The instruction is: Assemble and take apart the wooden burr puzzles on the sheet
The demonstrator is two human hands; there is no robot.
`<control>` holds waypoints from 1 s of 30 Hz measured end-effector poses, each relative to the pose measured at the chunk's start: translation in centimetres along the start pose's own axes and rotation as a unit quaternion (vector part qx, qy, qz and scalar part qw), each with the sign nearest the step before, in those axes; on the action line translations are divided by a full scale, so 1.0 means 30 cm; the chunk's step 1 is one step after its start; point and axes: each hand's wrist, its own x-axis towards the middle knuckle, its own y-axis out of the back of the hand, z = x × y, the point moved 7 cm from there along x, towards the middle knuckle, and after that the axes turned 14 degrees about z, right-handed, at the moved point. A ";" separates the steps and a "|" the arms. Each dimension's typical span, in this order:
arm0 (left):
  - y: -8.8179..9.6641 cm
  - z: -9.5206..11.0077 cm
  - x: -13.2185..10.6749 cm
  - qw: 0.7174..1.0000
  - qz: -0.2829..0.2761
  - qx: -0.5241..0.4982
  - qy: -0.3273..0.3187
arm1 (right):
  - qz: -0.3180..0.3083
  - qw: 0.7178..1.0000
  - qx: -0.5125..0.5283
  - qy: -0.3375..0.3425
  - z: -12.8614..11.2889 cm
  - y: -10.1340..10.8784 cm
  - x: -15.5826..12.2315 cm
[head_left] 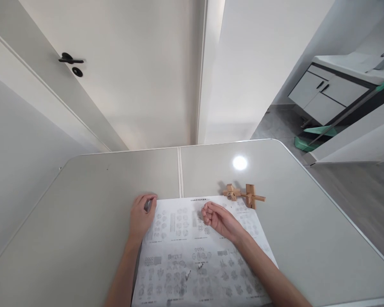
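Note:
A large printed sheet point(185, 247) with rows of small grey drawings lies in front of me. At its upper left corner rests my left hand point(143, 215), fingers curled and thumb and fingertips together; a dark gap shows between them, and what they hold, if anything, is unclear. My right hand point(219, 218) is over the upper middle of the sheet, its fingers folded into a loose fist that hides its inside. Beyond it, at the sheet's upper right edge, stand two wooden interlocking puzzles, the left puzzle point(231, 192) and the right puzzle point(251, 196), close together.
The grey table point(77, 221) has a seam running back from the sheet and a pale raised edge. Behind it is a white door with a black handle point(71, 59). To the right are a white sink cabinet point(329, 87) and a green dustpan point(304, 144) on the floor.

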 end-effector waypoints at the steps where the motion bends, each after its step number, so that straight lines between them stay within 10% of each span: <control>1: 0.001 0.001 0.000 1.000 0.000 0.000 0.001 | 0.000 1.000 -0.001 0.000 0.001 0.001 0.001; 19: 0.000 0.012 0.005 1.000 -0.010 0.006 0.005 | -0.007 0.999 0.038 -0.001 0.002 0.008 0.000; 30: -0.002 0.014 0.007 1.000 -0.017 0.003 0.003 | 0.016 0.958 0.257 0.126 -0.120 0.115 -0.036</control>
